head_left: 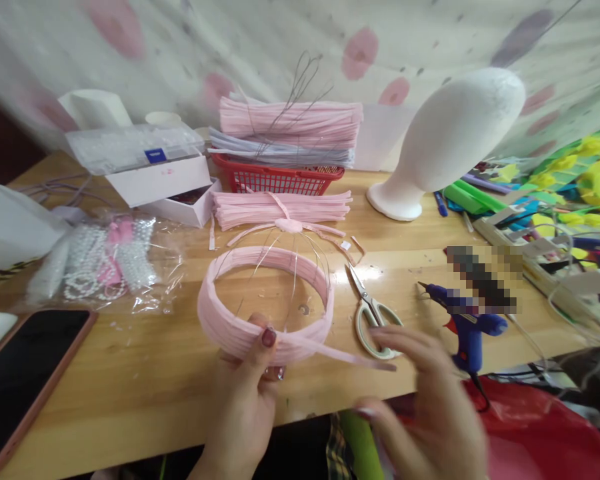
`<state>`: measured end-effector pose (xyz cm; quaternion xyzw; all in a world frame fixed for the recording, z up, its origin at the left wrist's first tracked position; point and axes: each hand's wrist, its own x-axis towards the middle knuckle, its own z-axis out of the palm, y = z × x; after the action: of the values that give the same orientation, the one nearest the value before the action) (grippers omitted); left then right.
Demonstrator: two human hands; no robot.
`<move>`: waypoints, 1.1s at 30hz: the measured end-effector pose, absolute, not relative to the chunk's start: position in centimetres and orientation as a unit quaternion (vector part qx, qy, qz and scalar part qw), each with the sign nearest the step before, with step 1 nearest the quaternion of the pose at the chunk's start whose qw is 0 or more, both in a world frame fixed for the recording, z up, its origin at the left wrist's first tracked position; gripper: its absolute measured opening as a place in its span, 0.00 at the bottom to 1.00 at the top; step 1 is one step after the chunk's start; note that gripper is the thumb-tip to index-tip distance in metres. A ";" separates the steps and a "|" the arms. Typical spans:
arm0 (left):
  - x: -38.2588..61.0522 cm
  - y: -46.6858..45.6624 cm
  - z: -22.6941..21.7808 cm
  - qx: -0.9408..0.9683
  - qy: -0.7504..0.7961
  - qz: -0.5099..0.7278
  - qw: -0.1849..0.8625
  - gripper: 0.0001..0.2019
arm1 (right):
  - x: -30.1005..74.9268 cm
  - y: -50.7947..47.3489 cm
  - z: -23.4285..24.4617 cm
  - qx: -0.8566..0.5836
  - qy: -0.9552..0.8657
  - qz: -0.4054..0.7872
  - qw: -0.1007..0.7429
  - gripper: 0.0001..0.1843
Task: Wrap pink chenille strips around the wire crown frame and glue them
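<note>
My left hand (247, 400) pinches the near side of a pink ring wound from pipe cleaners (215, 313), thumb outside and fingers below. Thin wires rise from the ring to a small pink tuft (289, 225) at its far side. One loose pink pipe-cleaner end (340, 353) sticks out to the right from under my left thumb. Beside that end, my right hand (420, 400) hovers with thumb and fingers apart, slightly blurred, holding nothing. Scissors (375, 323) with pale handles lie on the table just beyond my right fingers.
A blue glue gun (467, 327) lies to the right, near a power strip (510, 260). Behind stand a white foam head (445, 133), a red basket (280, 180) and a pink pipe-cleaner bundle (285, 208). Bagged beads (110, 260) and a phone (30, 387) are left.
</note>
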<state>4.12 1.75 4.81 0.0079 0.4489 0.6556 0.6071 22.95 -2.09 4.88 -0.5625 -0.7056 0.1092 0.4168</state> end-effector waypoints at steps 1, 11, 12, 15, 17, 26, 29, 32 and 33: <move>4.0 1.6 4.7 0.011 0.449 0.655 0.607 0.21 | 21.6 -1.4 5.2 -0.539 -0.728 0.136 0.401 0.21; 2.5 1.7 5.1 -0.029 0.408 0.652 0.639 0.21 | 20.1 1.7 6.5 -0.478 -0.728 0.260 0.418 0.13; 2.4 1.6 5.1 -0.031 0.401 0.651 0.644 0.20 | 20.2 1.7 6.3 -0.488 -0.712 0.282 0.419 0.13; 2.0 1.4 4.6 -0.023 0.377 0.642 0.667 0.18 | 20.1 2.0 5.9 -0.523 -0.644 0.348 0.436 0.11; 1.5 1.2 4.0 -0.023 0.364 0.637 0.679 0.16 | 19.9 2.3 5.8 -0.534 -0.604 0.382 0.452 0.11; -0.4 1.4 2.8 -0.042 0.328 0.667 0.667 0.13 | 19.2 4.2 5.2 -0.468 -0.640 0.456 0.404 0.14; 0.7 1.1 3.2 0.012 0.324 0.676 0.662 0.18 | 18.2 4.7 4.7 -0.460 -0.645 0.434 0.430 0.12; 2.4 0.8 3.5 -0.005 0.373 0.656 0.656 0.19 | 16.9 4.8 4.5 -0.454 -0.653 0.409 0.447 0.11; 2.9 0.8 3.6 -0.013 0.384 0.651 0.654 0.18 | 16.5 4.7 4.5 -0.455 -0.657 0.399 0.450 0.11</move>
<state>2.91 0.84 3.60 -0.0126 0.3840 0.6513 0.6544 16.52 4.70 4.51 -0.4547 -0.6568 0.3989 0.4502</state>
